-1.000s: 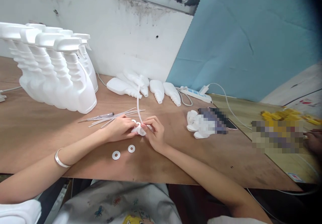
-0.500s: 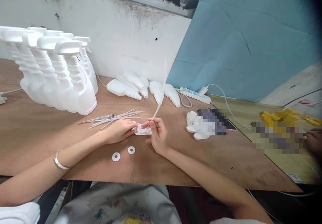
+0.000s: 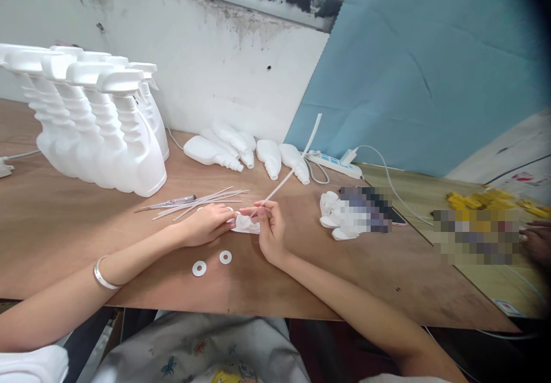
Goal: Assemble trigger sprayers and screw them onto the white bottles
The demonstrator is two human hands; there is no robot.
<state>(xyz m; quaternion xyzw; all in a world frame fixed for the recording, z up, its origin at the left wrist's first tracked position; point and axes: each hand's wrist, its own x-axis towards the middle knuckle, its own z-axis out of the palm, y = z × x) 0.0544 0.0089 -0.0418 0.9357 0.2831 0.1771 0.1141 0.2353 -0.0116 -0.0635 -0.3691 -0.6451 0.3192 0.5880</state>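
White tube [image 3: 293, 167] (brown table [image 3: 64, 222])

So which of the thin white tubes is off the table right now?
The tube pinched in the right hand, slanting up toward the blue wall. The other tubes lie flat in a loose bundle beyond the left hand.

No readable text, label or number anywhere

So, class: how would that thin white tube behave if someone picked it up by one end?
The tube, pinched by the right hand, juts upward nearly straight: probably light and springy. Being so slender, it likely bends easily.
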